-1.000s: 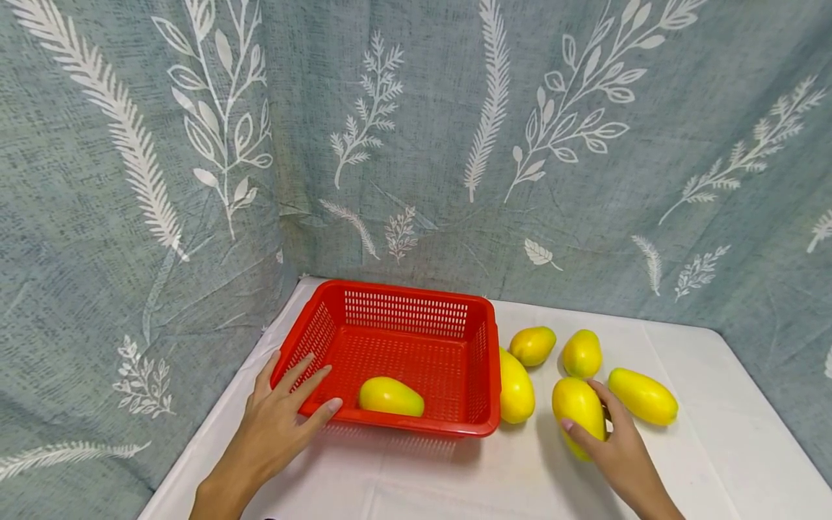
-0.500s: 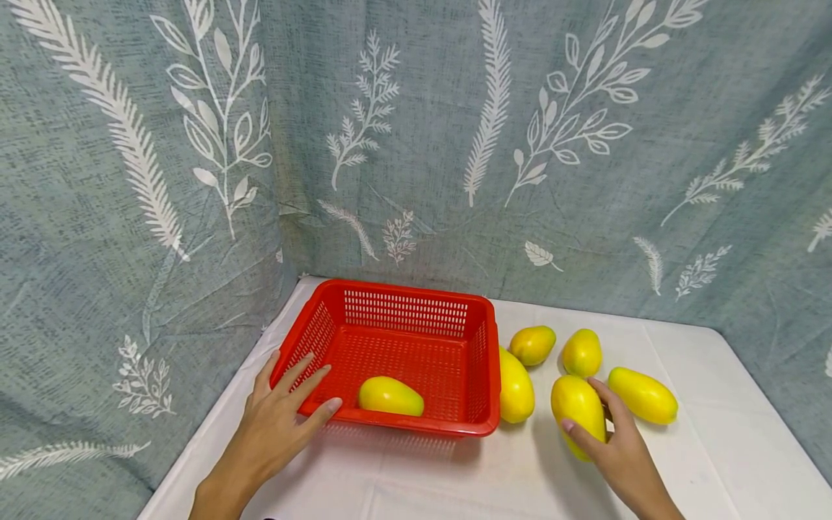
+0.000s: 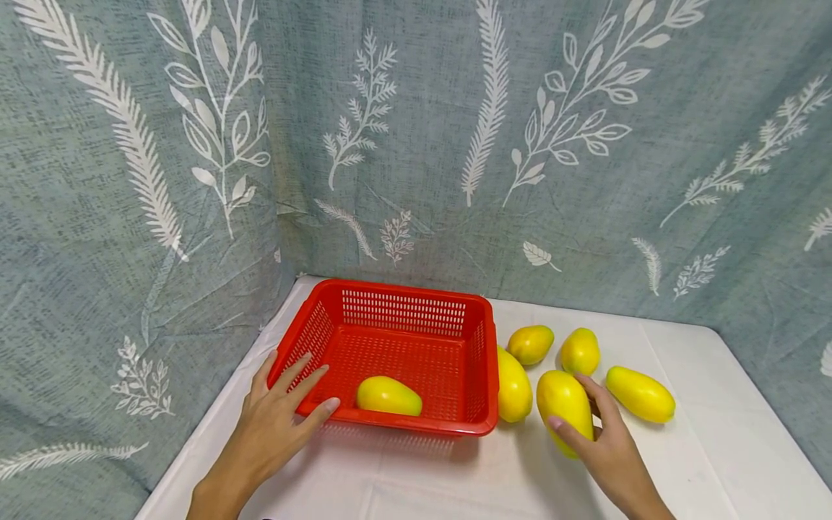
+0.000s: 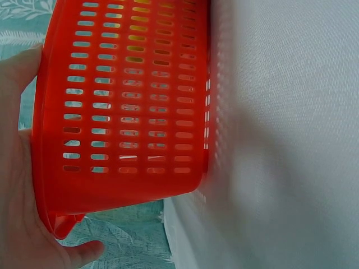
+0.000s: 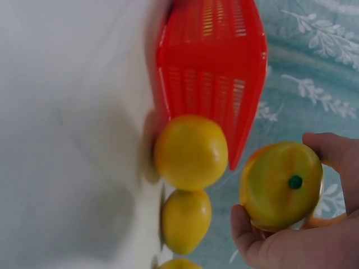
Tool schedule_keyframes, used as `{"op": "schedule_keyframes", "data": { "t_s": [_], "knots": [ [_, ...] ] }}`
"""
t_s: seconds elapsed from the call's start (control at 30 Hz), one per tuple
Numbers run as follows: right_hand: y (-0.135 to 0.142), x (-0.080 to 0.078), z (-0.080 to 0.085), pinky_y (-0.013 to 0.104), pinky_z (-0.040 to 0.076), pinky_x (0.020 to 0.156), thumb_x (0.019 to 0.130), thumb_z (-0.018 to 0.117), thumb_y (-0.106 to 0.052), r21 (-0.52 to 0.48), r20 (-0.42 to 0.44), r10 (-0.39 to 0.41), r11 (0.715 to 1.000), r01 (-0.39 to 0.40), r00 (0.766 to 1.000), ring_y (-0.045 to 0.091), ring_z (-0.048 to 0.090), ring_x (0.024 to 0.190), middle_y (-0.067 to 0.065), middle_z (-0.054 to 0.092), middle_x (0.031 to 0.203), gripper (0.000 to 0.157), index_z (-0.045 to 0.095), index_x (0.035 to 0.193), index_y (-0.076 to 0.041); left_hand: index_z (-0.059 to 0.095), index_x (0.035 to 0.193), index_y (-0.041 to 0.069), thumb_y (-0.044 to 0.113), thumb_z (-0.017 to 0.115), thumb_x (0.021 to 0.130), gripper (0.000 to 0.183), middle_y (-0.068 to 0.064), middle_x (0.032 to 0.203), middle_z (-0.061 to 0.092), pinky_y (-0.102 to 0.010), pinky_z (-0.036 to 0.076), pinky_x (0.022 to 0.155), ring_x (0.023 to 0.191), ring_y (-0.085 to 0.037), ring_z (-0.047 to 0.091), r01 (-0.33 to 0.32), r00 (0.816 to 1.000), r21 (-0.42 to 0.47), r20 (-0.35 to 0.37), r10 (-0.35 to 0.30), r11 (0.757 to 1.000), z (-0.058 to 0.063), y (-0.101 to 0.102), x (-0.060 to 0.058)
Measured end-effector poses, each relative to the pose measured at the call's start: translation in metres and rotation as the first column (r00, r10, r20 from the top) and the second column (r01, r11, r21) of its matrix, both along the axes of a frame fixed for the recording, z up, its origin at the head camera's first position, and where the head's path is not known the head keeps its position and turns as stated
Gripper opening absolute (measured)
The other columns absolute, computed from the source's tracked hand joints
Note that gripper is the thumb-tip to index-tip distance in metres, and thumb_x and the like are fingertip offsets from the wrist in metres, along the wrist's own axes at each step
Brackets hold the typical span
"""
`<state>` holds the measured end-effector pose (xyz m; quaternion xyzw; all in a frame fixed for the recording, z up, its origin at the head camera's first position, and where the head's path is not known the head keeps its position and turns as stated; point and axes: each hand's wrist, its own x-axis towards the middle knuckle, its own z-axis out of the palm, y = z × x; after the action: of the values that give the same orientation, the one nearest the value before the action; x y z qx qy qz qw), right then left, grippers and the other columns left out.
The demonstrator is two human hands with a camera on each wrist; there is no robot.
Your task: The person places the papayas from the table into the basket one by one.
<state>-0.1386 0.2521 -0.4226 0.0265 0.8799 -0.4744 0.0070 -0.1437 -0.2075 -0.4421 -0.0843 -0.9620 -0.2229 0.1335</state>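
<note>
A red plastic basket with slotted walls stands on the white-covered table, one yellow-green mango lying inside near its front wall. My left hand rests on the basket's front left corner, fingers spread over the rim; the left wrist view shows it against the rim. To the basket's right, my right hand grips a large yellow mango between thumb and fingers. In the right wrist view this held mango is off the table, its green stem end towards the camera.
Close against the basket's right side lies a big yellow mango. Behind it are a smaller mango and another mango. A long yellow fruit lies farther right. A patterned grey-green curtain hangs behind the table.
My right hand has moved slightly left towards the basket with the mango in its grip. The left hand and the basket have stayed in place.
</note>
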Motion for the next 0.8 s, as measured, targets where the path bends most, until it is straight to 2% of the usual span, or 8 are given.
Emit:
{"op": "schedule_keyframes", "data": {
  "t_s": [0.33, 0.6, 0.73, 0.8],
  "knots": [
    [-0.024, 0.0, 0.008, 0.024, 0.059, 0.083, 0.098, 0.078, -0.039, -0.079, -0.038, 0.039, 0.996, -0.042, 0.999, 0.031, 0.055, 0.122, 0.015, 0.046, 0.155, 0.084, 0.031, 0.165, -0.018, 0.065, 0.147, 0.015, 0.054, 0.068, 0.098, 0.063, -0.023, 0.155, 0.054, -0.08, 0.024, 0.114, 0.154, -0.056, 0.017, 0.004, 1.0, 0.009, 0.003, -0.004, 1.0, 0.0, 0.0, 0.0],
    [-0.04, 0.001, 0.011, 0.024, 0.061, 0.083, 0.098, 0.079, -0.032, -0.128, -0.088, 0.073, 0.988, -0.084, 0.993, 0.029, 0.056, 0.123, 0.014, 0.048, 0.155, 0.08, 0.035, 0.163, -0.018, 0.065, 0.147, 0.015, 0.054, 0.068, 0.098, 0.062, -0.023, 0.155, 0.055, -0.08, 0.024, 0.114, 0.154, -0.056, 0.017, 0.003, 1.0, 0.014, -0.004, -0.003, 1.0, 0.0, 0.0, 0.0],
    [-0.05, 0.0, 0.013, 0.025, 0.061, 0.083, 0.098, 0.079, -0.03, -0.174, -0.082, 0.086, 0.98, -0.1, 0.993, 0.029, 0.058, 0.119, 0.014, 0.048, 0.154, 0.079, 0.035, 0.162, -0.019, 0.066, 0.147, 0.016, 0.054, 0.069, 0.098, 0.062, -0.023, 0.155, 0.055, -0.081, 0.025, 0.113, 0.154, -0.057, 0.018, 0.004, 1.0, 0.011, -0.008, -0.004, 1.0, -0.001, 0.0, 0.0],
    [-0.055, 0.0, 0.014, 0.026, 0.061, 0.082, 0.097, 0.079, -0.029, -0.212, -0.067, 0.094, 0.971, -0.106, 0.993, 0.029, 0.062, 0.111, 0.014, 0.049, 0.152, 0.078, 0.036, 0.162, -0.022, 0.066, 0.146, 0.016, 0.054, 0.069, 0.098, 0.062, -0.023, 0.155, 0.055, -0.081, 0.026, 0.113, 0.154, -0.057, 0.018, 0.005, 1.0, 0.01, -0.013, -0.004, 1.0, -0.002, 0.0, 0.0]
  ]
}}
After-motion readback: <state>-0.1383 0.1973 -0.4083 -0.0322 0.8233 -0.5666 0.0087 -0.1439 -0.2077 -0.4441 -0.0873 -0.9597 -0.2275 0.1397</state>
